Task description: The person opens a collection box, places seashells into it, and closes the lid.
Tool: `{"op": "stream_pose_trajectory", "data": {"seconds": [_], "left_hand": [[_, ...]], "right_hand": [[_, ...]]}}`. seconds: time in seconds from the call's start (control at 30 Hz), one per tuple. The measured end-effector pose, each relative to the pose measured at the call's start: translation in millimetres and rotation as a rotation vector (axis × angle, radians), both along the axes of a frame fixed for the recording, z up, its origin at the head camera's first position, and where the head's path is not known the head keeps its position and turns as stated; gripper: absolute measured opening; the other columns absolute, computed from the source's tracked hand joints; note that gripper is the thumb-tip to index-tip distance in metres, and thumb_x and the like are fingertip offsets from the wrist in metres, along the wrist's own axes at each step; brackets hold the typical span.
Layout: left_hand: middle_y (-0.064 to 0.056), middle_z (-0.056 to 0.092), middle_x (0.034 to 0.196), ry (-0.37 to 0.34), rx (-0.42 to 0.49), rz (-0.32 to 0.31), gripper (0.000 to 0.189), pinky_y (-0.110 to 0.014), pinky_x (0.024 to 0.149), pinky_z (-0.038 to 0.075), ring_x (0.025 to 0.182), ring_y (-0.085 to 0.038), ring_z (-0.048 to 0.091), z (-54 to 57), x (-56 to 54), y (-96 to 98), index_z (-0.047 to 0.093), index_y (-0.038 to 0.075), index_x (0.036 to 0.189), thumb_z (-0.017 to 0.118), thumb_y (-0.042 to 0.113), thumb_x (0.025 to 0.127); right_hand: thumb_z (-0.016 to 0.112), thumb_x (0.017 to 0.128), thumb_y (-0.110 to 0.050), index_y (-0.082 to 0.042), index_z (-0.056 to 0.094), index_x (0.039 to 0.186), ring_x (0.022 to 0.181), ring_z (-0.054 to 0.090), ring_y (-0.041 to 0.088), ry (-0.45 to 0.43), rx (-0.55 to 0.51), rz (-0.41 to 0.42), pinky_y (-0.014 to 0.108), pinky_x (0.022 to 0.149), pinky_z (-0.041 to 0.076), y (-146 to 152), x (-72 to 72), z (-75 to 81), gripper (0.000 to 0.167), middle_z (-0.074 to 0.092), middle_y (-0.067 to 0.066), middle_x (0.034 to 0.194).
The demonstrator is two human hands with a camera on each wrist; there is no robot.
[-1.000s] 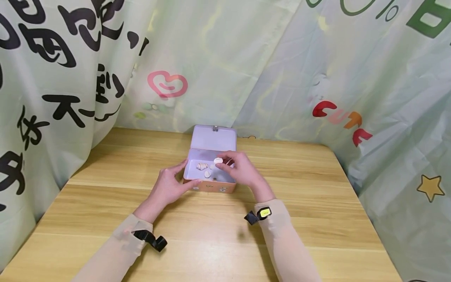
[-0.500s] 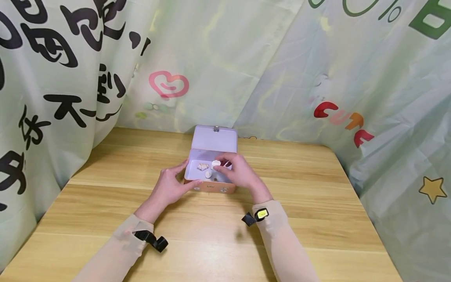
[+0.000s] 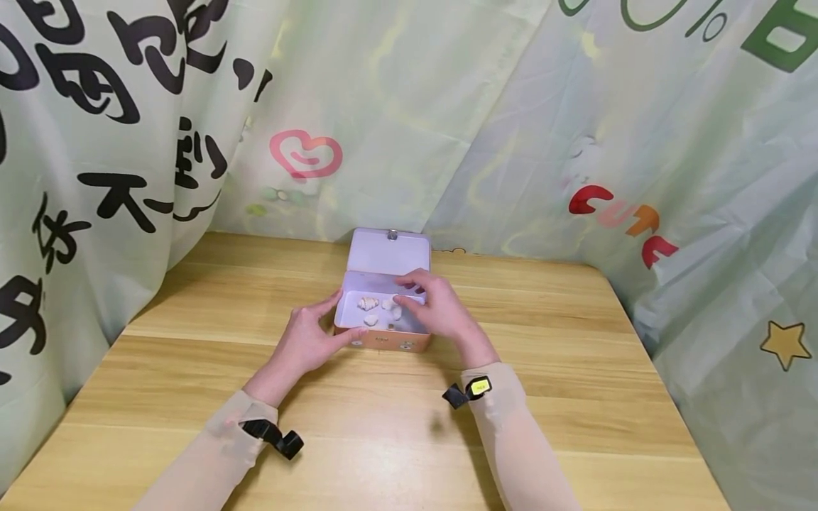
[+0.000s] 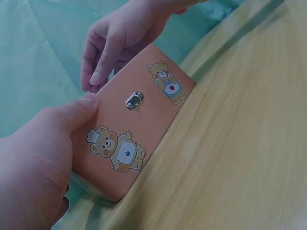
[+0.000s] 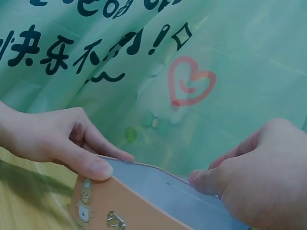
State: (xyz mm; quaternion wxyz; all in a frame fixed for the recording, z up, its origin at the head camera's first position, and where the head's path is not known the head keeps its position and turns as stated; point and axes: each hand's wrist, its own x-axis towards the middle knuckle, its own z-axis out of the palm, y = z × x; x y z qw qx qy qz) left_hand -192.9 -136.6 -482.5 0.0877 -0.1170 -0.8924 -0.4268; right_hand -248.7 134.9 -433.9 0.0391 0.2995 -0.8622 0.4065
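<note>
A tin box (image 4: 139,124) with orange outer walls and bear pictures stands on the table, its lilac lid (image 3: 388,252) raised at the back. My left hand (image 3: 305,339) grips its left end, thumb on the front wall and fingers at the side. Inside lie a ridged spiral seashell (image 3: 368,304), a pale shell (image 3: 371,321) nearer the front wall, and other whitish pieces by my right thumb. My right hand (image 3: 441,306) is over the box's right part, thumb and fingers spread apart with nothing between them. Both wrist views hide the shells behind the walls.
The box rests on a wood-grain table (image 3: 383,426), near its back edge. Behind hangs a pale printed curtain (image 3: 409,128), which also falls along the left and right sides. Dark straps with small devices are on both wrists.
My right hand lowered a white shell into the box and let go of it, its fingers parting. The pale shell near the front wall shifted slightly left. My left hand stayed on the box.
</note>
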Motion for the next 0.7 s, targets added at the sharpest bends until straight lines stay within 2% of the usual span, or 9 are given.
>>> {"op": "stream_pose_trajectory", "data": {"seconds": [0.13, 0.2, 0.27, 0.37, 0.43, 0.5, 0.57, 0.6, 0.7], "left_hand": [[-0.033, 0.070, 0.118, 0.002, -0.010, -0.016, 0.093, -0.030, 0.046, 0.041, 0.041, -0.008, 0.033, 3.8, -0.5, -4.0, 0.055, 0.001, 0.151, 0.089, 0.055, 0.083], [-0.028, 0.074, 0.094, -0.011, -0.013, -0.016, 0.092, -0.030, 0.043, 0.040, 0.039, -0.007, 0.030, 6.2, -2.2, -7.1, 0.055, 0.002, 0.151, 0.087, 0.057, 0.085], [-0.019, 0.067, 0.073, -0.038, -0.010, -0.007, 0.091, -0.033, 0.042, 0.041, 0.037, -0.007, 0.028, 8.9, -5.8, -10.8, 0.055, 0.004, 0.153, 0.083, 0.060, 0.087], [-0.013, 0.059, 0.062, -0.072, -0.002, 0.005, 0.090, -0.039, 0.057, 0.053, 0.038, -0.014, 0.033, 11.9, -15.9, -16.1, 0.053, 0.005, 0.155, 0.076, 0.063, 0.091], [-0.021, 0.068, 0.077, -0.074, 0.022, 0.006, 0.085, -0.047, 0.078, 0.060, 0.054, -0.024, 0.062, 13.8, -24.9, -18.8, 0.053, 0.004, 0.154, 0.075, 0.060, 0.094], [-0.029, 0.073, 0.106, -0.073, 0.059, 0.000, 0.079, -0.053, 0.101, 0.053, 0.092, -0.037, 0.074, 14.8, -35.6, -20.1, 0.054, 0.001, 0.153, 0.075, 0.053, 0.097], [-0.028, 0.065, 0.135, -0.083, 0.104, -0.012, 0.073, -0.053, 0.109, 0.048, 0.128, -0.044, 0.061, 15.1, -47.3, -19.6, 0.054, -0.001, 0.152, 0.074, 0.047, 0.100], [-0.026, 0.059, 0.145, -0.085, 0.127, -0.018, 0.072, -0.053, 0.109, 0.047, 0.135, -0.044, 0.054, 15.6, -53.2, -18.4, 0.054, -0.002, 0.151, 0.074, 0.045, 0.101], [-0.023, 0.055, 0.150, -0.119, 0.175, -0.022, 0.072, -0.049, 0.110, 0.047, 0.135, -0.041, 0.057, 16.3, -70.9, -13.3, 0.054, -0.004, 0.151, 0.072, 0.045, 0.102]], "right_hand": [[0.077, 0.098, -0.007, 0.005, 0.073, 0.120, 0.105, 0.066, 0.034, 0.027, -0.024, -0.020, 0.051, 0.095, 0.054, 5.1, -3.5, 0.6, 0.026, 0.073, 0.019, 0.117], [0.077, 0.098, -0.007, 0.005, 0.073, 0.119, 0.105, 0.066, 0.035, 0.039, -0.035, -0.033, 0.052, 0.095, 0.054, 8.3, -5.8, 0.5, 0.025, 0.074, 0.019, 0.116], [0.076, 0.098, -0.007, 0.005, 0.073, 0.119, 0.106, 0.066, 0.035, 0.044, -0.049, -0.051, 0.052, 0.094, 0.054, 11.7, -8.1, 1.1, 0.024, 0.074, 0.019, 0.115], [0.076, 0.098, -0.006, 0.004, 0.073, 0.118, 0.106, 0.067, 0.034, 0.052, -0.074, -0.081, 0.053, 0.094, 0.054, 17.7, -12.9, 0.5, 0.022, 0.074, 0.017, 0.115], [0.076, 0.098, -0.005, 0.003, 0.074, 0.117, 0.105, 0.068, 0.034, 0.060, -0.086, -0.099, 0.052, 0.093, 0.055, 21.8, -16.8, -0.4, 0.021, 0.074, 0.017, 0.115], [0.075, 0.097, -0.004, 0.004, 0.074, 0.117, 0.104, 0.068, 0.034, 0.064, -0.094, -0.119, 0.052, 0.092, 0.055, 25.8, -21.2, -2.2, 0.021, 0.074, 0.017, 0.115], [0.074, 0.098, -0.003, 0.005, 0.073, 0.117, 0.103, 0.068, 0.035, 0.057, -0.109, -0.139, 0.052, 0.091, 0.055, 29.2, -25.6, -3.8, 0.020, 0.073, 0.019, 0.116], [0.074, 0.098, -0.002, 0.005, 0.073, 0.116, 0.103, 0.067, 0.035, 0.052, -0.117, -0.152, 0.053, 0.090, 0.056, 30.6, -27.8, -4.7, 0.020, 0.072, 0.020, 0.116], [0.073, 0.098, -0.002, 0.006, 0.073, 0.116, 0.101, 0.067, 0.037, 0.028, -0.139, -0.187, 0.054, 0.089, 0.056, 33.4, -34.1, -7.5, 0.020, 0.070, 0.022, 0.114]]}}
